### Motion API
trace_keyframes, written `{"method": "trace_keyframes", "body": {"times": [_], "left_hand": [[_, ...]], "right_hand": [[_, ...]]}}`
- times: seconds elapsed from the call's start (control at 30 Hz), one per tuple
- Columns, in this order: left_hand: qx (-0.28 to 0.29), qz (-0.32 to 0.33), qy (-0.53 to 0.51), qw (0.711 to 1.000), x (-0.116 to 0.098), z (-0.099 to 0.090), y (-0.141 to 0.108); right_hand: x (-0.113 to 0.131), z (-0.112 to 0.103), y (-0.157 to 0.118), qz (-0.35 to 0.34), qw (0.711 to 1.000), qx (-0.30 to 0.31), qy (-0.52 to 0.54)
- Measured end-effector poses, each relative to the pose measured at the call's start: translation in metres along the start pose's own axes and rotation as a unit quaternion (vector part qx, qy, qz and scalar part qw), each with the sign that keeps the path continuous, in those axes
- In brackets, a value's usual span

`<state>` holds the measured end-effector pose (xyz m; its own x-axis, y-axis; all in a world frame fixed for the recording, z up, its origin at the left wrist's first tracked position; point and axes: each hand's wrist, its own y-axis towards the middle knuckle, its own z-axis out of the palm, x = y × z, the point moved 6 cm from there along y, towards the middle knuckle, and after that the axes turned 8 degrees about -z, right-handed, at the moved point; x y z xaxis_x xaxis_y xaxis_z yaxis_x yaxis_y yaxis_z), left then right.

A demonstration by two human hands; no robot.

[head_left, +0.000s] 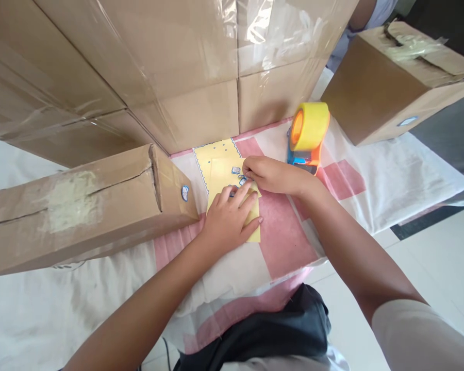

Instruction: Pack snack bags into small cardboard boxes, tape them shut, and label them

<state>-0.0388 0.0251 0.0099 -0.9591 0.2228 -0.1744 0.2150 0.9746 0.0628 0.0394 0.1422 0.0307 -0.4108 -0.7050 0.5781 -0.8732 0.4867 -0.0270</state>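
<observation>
Yellow patterned paper [215, 150] with a scalloped blue edge lies on the cloth, and a plainer yellow sheet [221, 170] rests over part of it. Small blue-edged stickers [235, 170] sit on the upper sheet. My left hand [230, 219] presses on this sheet with its fingers spread. Over the sheet's right side, the fingers of my right hand [269, 174] are pinched together beside a sticker. Whatever is between those fingertips is too small and hidden to make out.
Tall taped cardboard boxes [201, 111] stand close behind the paper. A carton [112, 206] on the left and another carton [402, 87] on the right flank it. An orange tape dispenser with a yellow roll [313, 129] stands near my right forearm. A person's sleeve [381, 13] shows at back right.
</observation>
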Motion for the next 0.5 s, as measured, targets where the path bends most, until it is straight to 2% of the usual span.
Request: {"method": "trace_keyframes", "body": {"times": [0.2,0.3,0.4,0.5], "left_hand": [[-0.007,-0.013,-0.002,1.000,0.002,0.000,-0.003],[-0.019,-0.007,0.002,1.000,0.003,0.004,-0.003],[-0.080,0.032,0.030,0.996,-0.003,-0.002,-0.001],[-0.192,0.136,0.061,0.970,-0.025,-0.031,-0.017]], "right_hand": [[0.003,-0.008,-0.003,-0.015,0.999,-0.033,0.015],[0.002,-0.016,-0.001,-0.019,0.994,-0.102,0.040],[0.003,-0.020,0.002,-0.038,0.968,-0.205,0.142],[0.012,-0.010,0.009,-0.071,0.923,-0.266,0.271]]}}
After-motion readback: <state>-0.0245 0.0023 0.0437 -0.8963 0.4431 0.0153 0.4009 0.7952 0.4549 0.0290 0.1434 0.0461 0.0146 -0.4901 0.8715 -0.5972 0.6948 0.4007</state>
